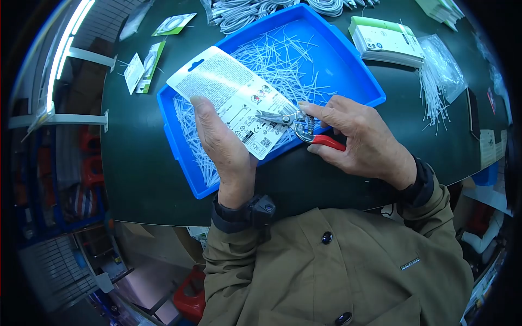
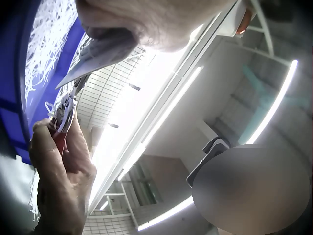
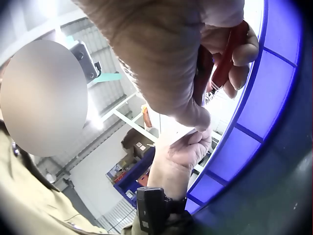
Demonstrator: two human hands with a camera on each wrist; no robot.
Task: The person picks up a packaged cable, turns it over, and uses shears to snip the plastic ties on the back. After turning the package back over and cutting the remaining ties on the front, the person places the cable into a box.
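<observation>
In the head view, my left hand (image 1: 225, 144) holds a white printed package card (image 1: 223, 89) tilted over a blue tray (image 1: 356, 70), thumb across its front. A hang hole shows at the card's upper end. My right hand (image 1: 370, 136) grips red-handled pruning shears (image 1: 329, 142), fingers around the handles. Their blades are slightly parted and overlap the card's lower right part. Loose thin white strips (image 1: 277, 60), which look like cable ties, fill much of the tray. In the left wrist view, the card (image 2: 98, 58) appears edge-on near the shears (image 2: 62, 115).
Coiled grey cables (image 1: 244, 13) lie behind the tray. A stack of green-and-white cards (image 1: 386, 41) stands at the back right, beside a bag of white ties (image 1: 432, 92). Packaged cards (image 1: 149, 68) lie at the left. The dark green table (image 1: 136, 163) ends close to the person's body.
</observation>
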